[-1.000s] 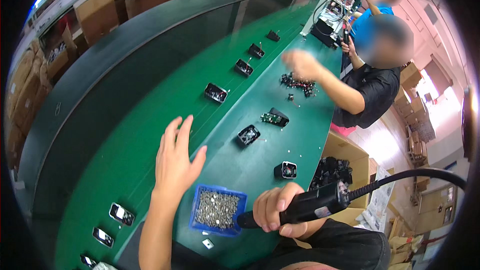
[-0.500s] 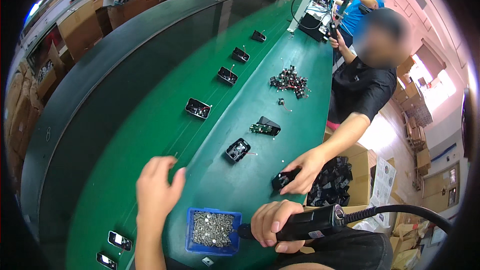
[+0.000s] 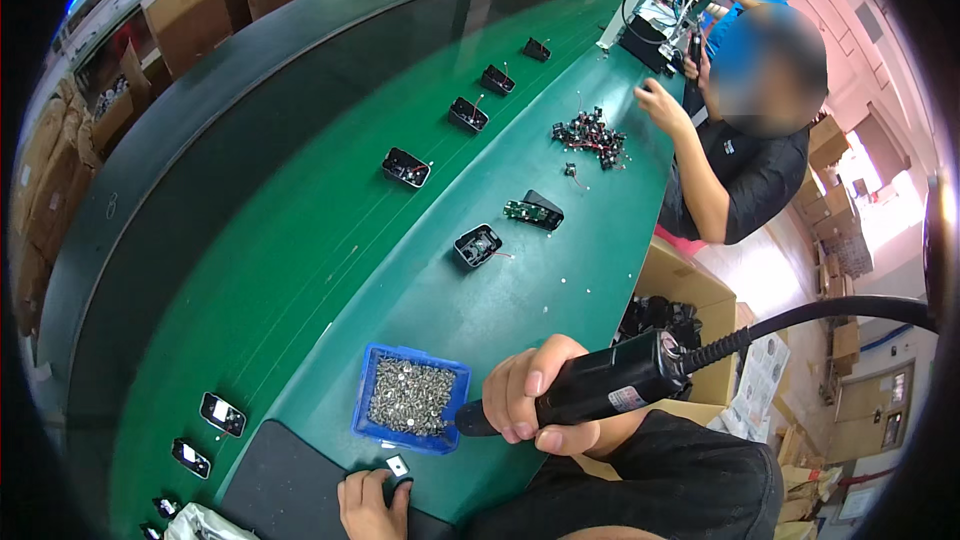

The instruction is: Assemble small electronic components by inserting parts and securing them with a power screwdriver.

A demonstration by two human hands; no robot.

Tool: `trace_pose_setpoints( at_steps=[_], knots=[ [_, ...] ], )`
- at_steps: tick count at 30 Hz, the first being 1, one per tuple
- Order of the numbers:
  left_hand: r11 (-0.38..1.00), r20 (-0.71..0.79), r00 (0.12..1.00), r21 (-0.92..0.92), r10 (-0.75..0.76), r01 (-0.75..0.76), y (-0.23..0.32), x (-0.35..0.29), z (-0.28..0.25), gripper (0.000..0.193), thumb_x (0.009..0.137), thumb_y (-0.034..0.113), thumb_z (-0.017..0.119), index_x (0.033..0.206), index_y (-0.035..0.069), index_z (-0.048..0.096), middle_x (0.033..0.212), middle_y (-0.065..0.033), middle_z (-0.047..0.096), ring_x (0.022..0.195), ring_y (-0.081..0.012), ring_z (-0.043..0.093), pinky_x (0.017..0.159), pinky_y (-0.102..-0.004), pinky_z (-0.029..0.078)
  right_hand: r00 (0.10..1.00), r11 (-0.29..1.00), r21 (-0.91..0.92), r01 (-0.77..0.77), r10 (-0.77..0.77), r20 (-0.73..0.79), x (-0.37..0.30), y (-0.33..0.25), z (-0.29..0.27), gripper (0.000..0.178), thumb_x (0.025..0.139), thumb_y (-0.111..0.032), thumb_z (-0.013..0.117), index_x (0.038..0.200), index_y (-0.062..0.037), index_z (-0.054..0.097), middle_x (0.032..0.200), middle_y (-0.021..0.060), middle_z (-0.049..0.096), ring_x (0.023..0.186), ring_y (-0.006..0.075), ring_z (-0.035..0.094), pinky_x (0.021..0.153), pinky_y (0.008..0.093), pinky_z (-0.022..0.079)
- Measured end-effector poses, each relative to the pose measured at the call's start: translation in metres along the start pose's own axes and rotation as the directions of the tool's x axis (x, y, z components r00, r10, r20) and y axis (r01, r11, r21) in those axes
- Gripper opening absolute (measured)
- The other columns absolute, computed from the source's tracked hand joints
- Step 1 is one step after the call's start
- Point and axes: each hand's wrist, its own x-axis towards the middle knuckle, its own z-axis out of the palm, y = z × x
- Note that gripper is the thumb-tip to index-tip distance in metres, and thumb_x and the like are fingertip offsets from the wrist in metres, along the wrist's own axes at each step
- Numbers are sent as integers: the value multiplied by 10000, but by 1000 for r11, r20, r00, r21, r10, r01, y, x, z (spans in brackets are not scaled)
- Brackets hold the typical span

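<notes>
My right hand is wrapped round a black electric screwdriver, whose thick cable leads off to the right. The screwdriver's dark nose points left, by the right wall of a blue bin. Small metal screws fill that bin. At the lower edge my left hand rests by the dark mat, thumb and fingers a little apart. Just beyond its fingertips lies a small silvery plate; whether they touch it I cannot tell.
A dark mat lies lower left. Black housings stand along the green belt, with phone-like units at its near end. An open housing, a circuit board and wired parts lie ahead. A co-worker sits right, beside a carton.
My left hand has come down from over the belt to the small plate. The co-worker's arm has drawn back from the table's near right side to the far wired parts. The view has shifted.
</notes>
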Motion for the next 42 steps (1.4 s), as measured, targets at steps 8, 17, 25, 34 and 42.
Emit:
trace_pose_setpoints(
  at_steps=[8, 17, 25, 34, 42],
  knots=[
    [997, -70, 997, 70, 19, -14, 4, 3, 26, 488, 642, 179, 812, 1010, -12, 554, 900, -149, 555, 811, -314, 555, 721, -402, 456, 997, 997, -73, 24, -29, -68, -18, -11, 12, 466, 757, -28, 658, 1171, -85, 452, 748, 30, 576, 633, 171, 569, 585, 307, 471],
    [993, -126, 989, 99, 75, -63, -8, 19, 49, 430, 696, 140, 775, 1030, -12, 550, 997, -159, 539, 912, -368, 531, 769, -446, 451, 996, 998, -35, 50, -52, -70, -21, -6, 16, 490, 745, 64, 613, 1186, -22, 418, 700, 60, 559, 639, 166, 567, 588, 303, 474],
    [985, -172, 974, 112, 147, -129, -9, 24, 37, 294, 719, 110, 734, 956, 9, 592, 957, -144, 544, 865, -346, 536, 742, -438, 447, 996, 998, -53, 39, -43, -79, -22, -2, 14, 486, 743, 67, 616, 1178, -23, 418, 702, 59, 558, 636, 165, 564, 586, 301, 470],
    [991, -103, 987, 62, 122, -116, 1, 34, 34, 232, 741, 96, 721, 900, 12, 575, 909, -150, 561, 820, -354, 558, 711, -435, 458, 992, 998, -67, -2, -6, -124, -22, -4, 18, 487, 743, 71, 617, 1175, -31, 417, 713, 56, 562, 651, 164, 568, 598, 306, 473],
    [990, -7, 999, -136, -33, 32, -12, 26, 17, 113, 815, 63, 649, 871, 4, 570, 855, -168, 593, 765, -381, 594, 671, -457, 486, 992, 999, -47, -7, 1, -124, -20, -1, 15, 476, 747, 39, 629, 1167, -45, 421, 720, 57, 560, 656, 165, 561, 598, 307, 475]
  ],
)
